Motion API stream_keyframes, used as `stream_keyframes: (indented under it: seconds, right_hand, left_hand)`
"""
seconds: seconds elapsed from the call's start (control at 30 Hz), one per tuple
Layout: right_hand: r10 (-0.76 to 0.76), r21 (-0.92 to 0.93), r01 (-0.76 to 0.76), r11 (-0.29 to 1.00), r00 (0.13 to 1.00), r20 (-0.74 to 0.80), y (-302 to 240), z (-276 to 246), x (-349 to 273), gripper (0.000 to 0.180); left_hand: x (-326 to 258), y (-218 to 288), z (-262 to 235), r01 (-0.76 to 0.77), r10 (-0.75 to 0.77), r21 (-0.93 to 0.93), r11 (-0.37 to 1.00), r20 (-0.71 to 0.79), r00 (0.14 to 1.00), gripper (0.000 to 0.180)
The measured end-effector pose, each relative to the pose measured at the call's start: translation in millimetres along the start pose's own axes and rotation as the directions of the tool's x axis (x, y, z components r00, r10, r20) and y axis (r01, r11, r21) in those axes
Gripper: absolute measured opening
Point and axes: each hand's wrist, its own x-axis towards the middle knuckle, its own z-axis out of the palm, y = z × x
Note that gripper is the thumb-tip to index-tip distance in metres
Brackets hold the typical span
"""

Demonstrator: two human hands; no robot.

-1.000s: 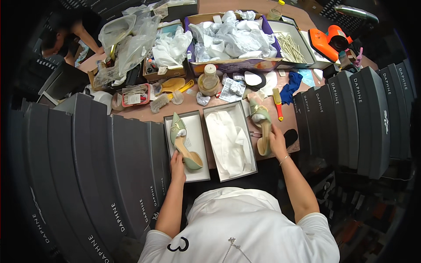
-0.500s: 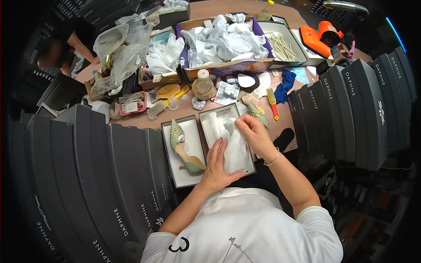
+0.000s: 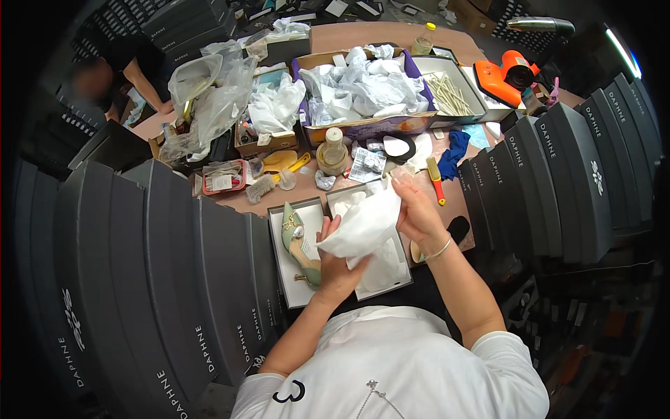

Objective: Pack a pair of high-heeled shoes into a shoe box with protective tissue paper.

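Note:
Both my hands hold a sheet of white tissue paper (image 3: 364,225) lifted above an open shoe box (image 3: 401,276) lined with more white paper. My left hand (image 3: 336,264) grips the sheet's lower left part, my right hand (image 3: 417,209) its upper right edge. Just left lies the box lid (image 3: 283,276), and in it a pale green high-heeled shoe (image 3: 299,243) with a gold ornament, on its side. A second shoe is mostly hidden behind my right wrist.
Stacks of dark grey shoe boxes (image 3: 167,279) stand left and right (image 3: 558,174). Behind are a cardboard box of crumpled white paper (image 3: 363,91), a round bottle (image 3: 333,150), a red-handled brush (image 3: 436,180), a blue cloth (image 3: 455,148), an orange tool (image 3: 506,75) and plastic bags (image 3: 216,98). Another person (image 3: 118,80) is at the far left.
My hands left the two shoes and came together over the lined box. They took hold of the tissue paper and lifted it up from the box.

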Motion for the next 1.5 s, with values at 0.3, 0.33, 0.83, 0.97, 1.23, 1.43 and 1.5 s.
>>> stream_keyframes:
  seconds: [0.3,0.33,0.83,0.97,1.23,1.43,1.5]
  right_hand:
    - [-0.114,-0.638,0.091,0.765,0.993,0.005,-16,-30,-7,0.078]
    - [0.04,-0.68,-0.024,0.733,0.999,0.008,3,-40,-13,0.096]
    - [-0.011,-0.897,0.429,0.104,0.902,0.431,68,-24,-33,0.018]
    - [-0.307,-0.91,0.406,-0.088,0.857,0.413,32,-69,-63,0.045]
    - [-0.056,-0.718,0.175,-0.673,0.957,0.285,54,-211,-86,0.063]
    - [-0.421,-0.947,0.319,-0.033,0.855,0.303,-5,-151,-100,0.033]
    - [-0.369,-0.903,0.302,0.306,0.912,0.18,-47,-117,-134,0.035]
  left_hand:
    - [10,-34,-16,0.494,-0.443,-0.845,-0.205,0.53,0.723,0.031]
    - [10,-36,-11,0.48,-0.469,-0.83,-0.284,0.557,0.686,0.031]
    - [-1,-35,-19,0.036,-0.038,0.041,0.999,0.066,0.997,0.036]
    - [-1,-48,-32,0.249,-0.248,0.015,0.968,-0.042,0.968,0.04]
    - [36,-26,-15,0.288,-0.307,-0.272,0.918,-0.03,0.951,0.03]
    - [76,-21,-8,0.076,-0.082,-0.137,0.988,-0.039,0.996,0.021]
    - [89,-22,0,0.072,-0.079,-0.158,0.985,-0.04,0.996,0.021]
